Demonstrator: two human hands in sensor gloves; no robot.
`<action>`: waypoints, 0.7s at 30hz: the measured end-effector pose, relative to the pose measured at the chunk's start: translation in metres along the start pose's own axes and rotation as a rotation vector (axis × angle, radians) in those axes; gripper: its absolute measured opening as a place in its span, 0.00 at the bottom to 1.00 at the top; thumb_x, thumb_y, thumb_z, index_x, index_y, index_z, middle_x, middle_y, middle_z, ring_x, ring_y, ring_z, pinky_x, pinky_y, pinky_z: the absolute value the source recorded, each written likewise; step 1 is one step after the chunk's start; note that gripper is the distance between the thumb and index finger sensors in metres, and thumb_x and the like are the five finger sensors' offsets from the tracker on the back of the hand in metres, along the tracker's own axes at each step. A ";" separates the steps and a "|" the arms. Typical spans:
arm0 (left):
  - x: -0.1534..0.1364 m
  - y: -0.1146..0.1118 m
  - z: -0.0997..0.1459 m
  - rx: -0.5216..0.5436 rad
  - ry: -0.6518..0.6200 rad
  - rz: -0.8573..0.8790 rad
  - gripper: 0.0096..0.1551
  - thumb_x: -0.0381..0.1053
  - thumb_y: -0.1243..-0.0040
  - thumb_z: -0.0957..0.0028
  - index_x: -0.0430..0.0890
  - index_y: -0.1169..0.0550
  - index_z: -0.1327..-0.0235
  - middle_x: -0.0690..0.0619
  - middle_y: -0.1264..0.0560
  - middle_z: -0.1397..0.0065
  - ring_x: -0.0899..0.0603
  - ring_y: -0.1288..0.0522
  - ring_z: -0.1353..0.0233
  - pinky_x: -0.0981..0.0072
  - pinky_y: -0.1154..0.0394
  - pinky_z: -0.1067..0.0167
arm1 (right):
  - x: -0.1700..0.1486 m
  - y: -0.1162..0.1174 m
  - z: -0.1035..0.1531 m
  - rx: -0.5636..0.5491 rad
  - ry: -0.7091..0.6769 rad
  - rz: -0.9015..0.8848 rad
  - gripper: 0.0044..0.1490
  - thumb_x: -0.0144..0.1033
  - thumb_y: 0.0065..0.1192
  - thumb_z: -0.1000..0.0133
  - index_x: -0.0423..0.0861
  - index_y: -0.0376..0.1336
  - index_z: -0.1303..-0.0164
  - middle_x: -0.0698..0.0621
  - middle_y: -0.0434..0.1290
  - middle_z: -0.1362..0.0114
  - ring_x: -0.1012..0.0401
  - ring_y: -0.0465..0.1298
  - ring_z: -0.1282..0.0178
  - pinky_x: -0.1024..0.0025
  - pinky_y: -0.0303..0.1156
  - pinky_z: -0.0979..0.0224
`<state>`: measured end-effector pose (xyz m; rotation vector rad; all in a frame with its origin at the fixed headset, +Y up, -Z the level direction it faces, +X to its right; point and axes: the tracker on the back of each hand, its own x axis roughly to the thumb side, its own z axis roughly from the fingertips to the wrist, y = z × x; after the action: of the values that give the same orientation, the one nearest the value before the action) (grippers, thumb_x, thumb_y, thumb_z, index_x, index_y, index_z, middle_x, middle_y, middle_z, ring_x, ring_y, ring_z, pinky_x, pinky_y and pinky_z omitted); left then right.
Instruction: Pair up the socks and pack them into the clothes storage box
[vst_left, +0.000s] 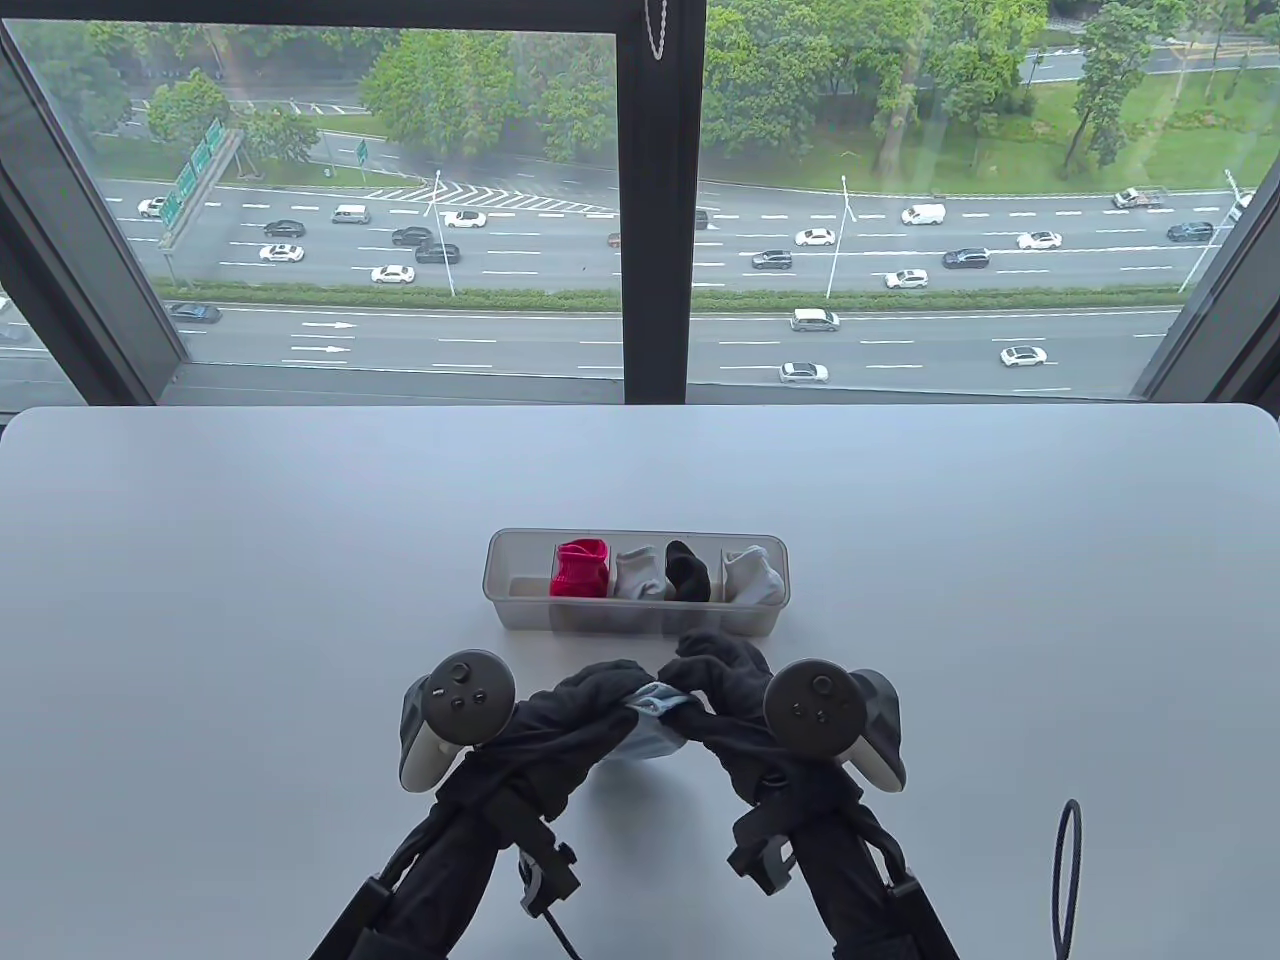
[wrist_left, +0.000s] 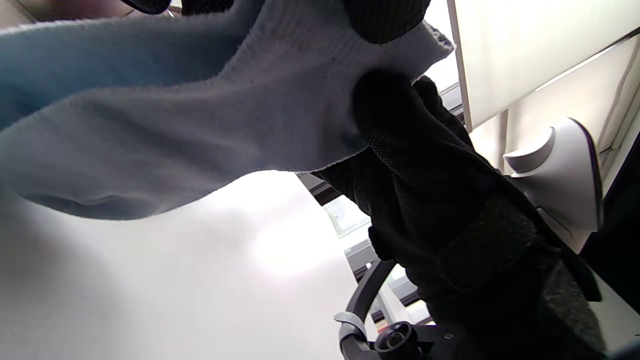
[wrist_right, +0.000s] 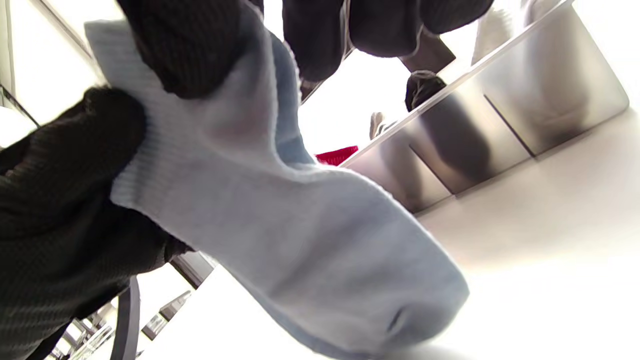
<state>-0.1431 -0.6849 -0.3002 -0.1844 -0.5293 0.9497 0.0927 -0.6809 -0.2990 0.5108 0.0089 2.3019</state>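
Two hands pinching light blue sock (vst_left: 655, 715) just in front of storage box (vst_left: 520, 610): left hand (vst_left: 585, 700) grip pinches cuff, right hand (vst_left: 725, 690) grip pinches same cuff. Sock hangs over counter (vst_left: 250, 560). Inside box: red sock (vst_left: 581, 568), grey sock (vst_left: 638, 575), black sock (vst_left: 688, 572), white sock (vst_left: 752, 577); leftmost compartment bare.

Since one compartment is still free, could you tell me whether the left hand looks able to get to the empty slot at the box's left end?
Probably yes: the empty compartment lies just beyond the left hand with bare table between, though both hands grip the light blue sock.
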 end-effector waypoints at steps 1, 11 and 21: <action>0.002 0.000 0.000 0.034 0.006 -0.094 0.25 0.44 0.49 0.36 0.42 0.26 0.26 0.34 0.29 0.23 0.24 0.32 0.26 0.28 0.38 0.30 | 0.001 0.001 -0.001 0.026 -0.006 0.014 0.26 0.43 0.64 0.39 0.48 0.62 0.33 0.44 0.77 0.30 0.46 0.76 0.27 0.39 0.62 0.21; 0.001 0.004 -0.001 0.017 -0.045 0.023 0.27 0.42 0.51 0.38 0.38 0.32 0.26 0.36 0.23 0.32 0.29 0.23 0.33 0.31 0.32 0.33 | 0.012 -0.004 0.003 -0.054 -0.045 0.057 0.26 0.45 0.62 0.38 0.52 0.64 0.30 0.50 0.70 0.35 0.52 0.71 0.32 0.38 0.58 0.20; -0.007 0.010 -0.002 0.028 -0.029 0.077 0.24 0.41 0.46 0.38 0.39 0.28 0.29 0.36 0.18 0.35 0.31 0.17 0.37 0.37 0.23 0.37 | 0.010 -0.011 0.003 -0.084 -0.068 0.076 0.27 0.41 0.64 0.39 0.56 0.63 0.29 0.51 0.79 0.33 0.56 0.80 0.34 0.46 0.66 0.21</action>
<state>-0.1524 -0.6849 -0.3083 -0.1664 -0.5386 1.0354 0.0954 -0.6664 -0.2944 0.5541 -0.1418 2.3469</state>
